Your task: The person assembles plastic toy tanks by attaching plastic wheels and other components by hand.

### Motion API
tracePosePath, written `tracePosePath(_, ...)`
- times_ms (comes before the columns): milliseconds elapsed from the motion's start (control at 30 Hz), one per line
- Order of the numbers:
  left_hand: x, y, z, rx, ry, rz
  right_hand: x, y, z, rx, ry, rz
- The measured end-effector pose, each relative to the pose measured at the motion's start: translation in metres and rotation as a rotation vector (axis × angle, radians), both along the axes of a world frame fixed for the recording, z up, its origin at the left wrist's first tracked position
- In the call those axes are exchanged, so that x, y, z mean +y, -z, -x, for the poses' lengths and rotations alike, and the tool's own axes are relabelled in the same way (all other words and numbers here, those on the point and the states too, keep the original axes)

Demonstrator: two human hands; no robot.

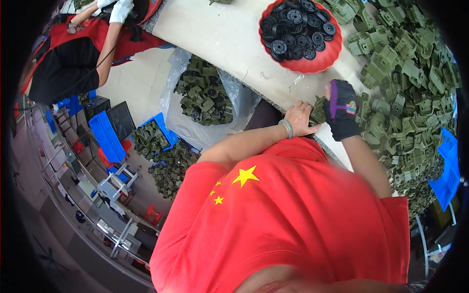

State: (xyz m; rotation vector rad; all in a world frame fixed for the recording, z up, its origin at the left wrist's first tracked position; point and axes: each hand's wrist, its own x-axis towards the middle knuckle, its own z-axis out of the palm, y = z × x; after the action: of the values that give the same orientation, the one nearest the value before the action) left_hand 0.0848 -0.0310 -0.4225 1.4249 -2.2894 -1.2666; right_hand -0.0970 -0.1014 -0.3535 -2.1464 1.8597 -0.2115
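A small army-green plastic toy vehicle part [318, 111] lies at the table's near edge, between my two hands. My left hand [298, 118], bare with a bangle at the wrist, is closed on its left side, thumb and fingers against it. My right hand [343, 108] wears a black and purple fingerless glove. It is curled into a fist just right of the part; what its fingers hold, if anything, is hidden. Beyond my hands stands a red scalloped bowl [304, 68] full of black toy wheels [294, 29].
A big heap of green vehicle parts [410, 73] covers the right side of the table [220, 29]. Left of the table, a clear plastic bag [173, 115] holds green vehicles with wheels. Blue crates [106, 136] stand on the floor. At upper left works another person in white gloves [121, 10].
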Motion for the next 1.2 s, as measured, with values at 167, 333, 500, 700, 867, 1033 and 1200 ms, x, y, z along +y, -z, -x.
tracePosePath(167, 0.004, 0.002, -0.001, 0.042, -0.025, -0.017, 0.009, 0.01, 0.003, -0.057, 0.224, 0.049)
tracePosePath(333, -0.001, -0.029, -0.053, 0.097, -0.05, 0.078, 0.024, -0.034, -0.032, -0.405, 0.187, 0.084)
tracePosePath(500, 0.022, -0.078, -0.177, 0.051, -0.375, 0.147, 0.046, -0.051, -0.053, -0.561, 0.026, 0.115)
tracePosePath(700, 0.031, 0.0, -0.281, -0.293, -1.016, 0.121, 0.085, -0.03, -0.035, -0.572, 0.061, -0.111)
tracePosePath(867, 0.012, 0.08, -0.328, -0.141, -0.921, -0.06, 0.106, -0.049, -0.01, -0.517, 0.136, 0.05)
tracePosePath(1033, 0.029, 0.15, -0.335, -0.292, -0.652, -0.238, 0.11, -0.051, 0.024, -0.276, 0.07, -0.012)
tracePosePath(1200, 0.059, 0.168, -0.328, -0.229, -0.556, -0.356, 0.1, -0.07, 0.067, 0.039, 0.06, 0.02)
